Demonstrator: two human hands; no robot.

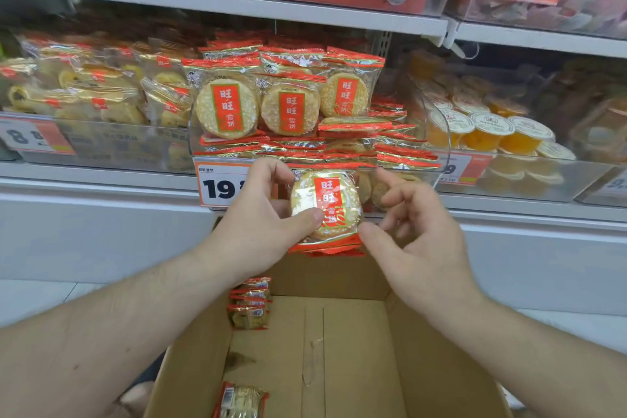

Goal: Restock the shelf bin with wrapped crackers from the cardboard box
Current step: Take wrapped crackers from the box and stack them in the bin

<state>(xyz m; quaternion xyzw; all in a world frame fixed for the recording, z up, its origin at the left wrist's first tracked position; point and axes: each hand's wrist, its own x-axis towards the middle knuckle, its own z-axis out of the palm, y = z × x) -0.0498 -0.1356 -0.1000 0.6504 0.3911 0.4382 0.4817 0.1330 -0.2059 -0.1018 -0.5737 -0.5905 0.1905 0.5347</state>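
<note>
- Holding up a small stack of wrapped crackers (325, 210) is the left hand (261, 224), thumb pressed on the front of the top pack and fingers curled round behind it. Looks like more than 1 pack in that grip, since extra red wrapper edges stick out under the front one.
- Right hand (412, 231) is just beside the stack with fingers loosely spread and relaxed, thumb tip near the bottom right corner of the wrapper. Can't tell if it's actually touching, but it isn't gripping anything.
- The held stack sits right in front of the clear shelf bin (437, 132), about level with its lower front edge, partly covering the price tag (220, 185) that starts with 19.
- That bin is already pretty loaded: 3 packs stand upright facing out on top, with flat ones piled underneath.
- Cardboard box (356, 349) is open below the arms, mostly bare bottom, with a short pile of packs (249, 304) against the far left corner and 1 loose pack (241, 400) near the front.
- Neighbouring bins hold yellowish wrapped snacks (101, 92) on the left and jelly cups (492, 132) on the right.
</note>
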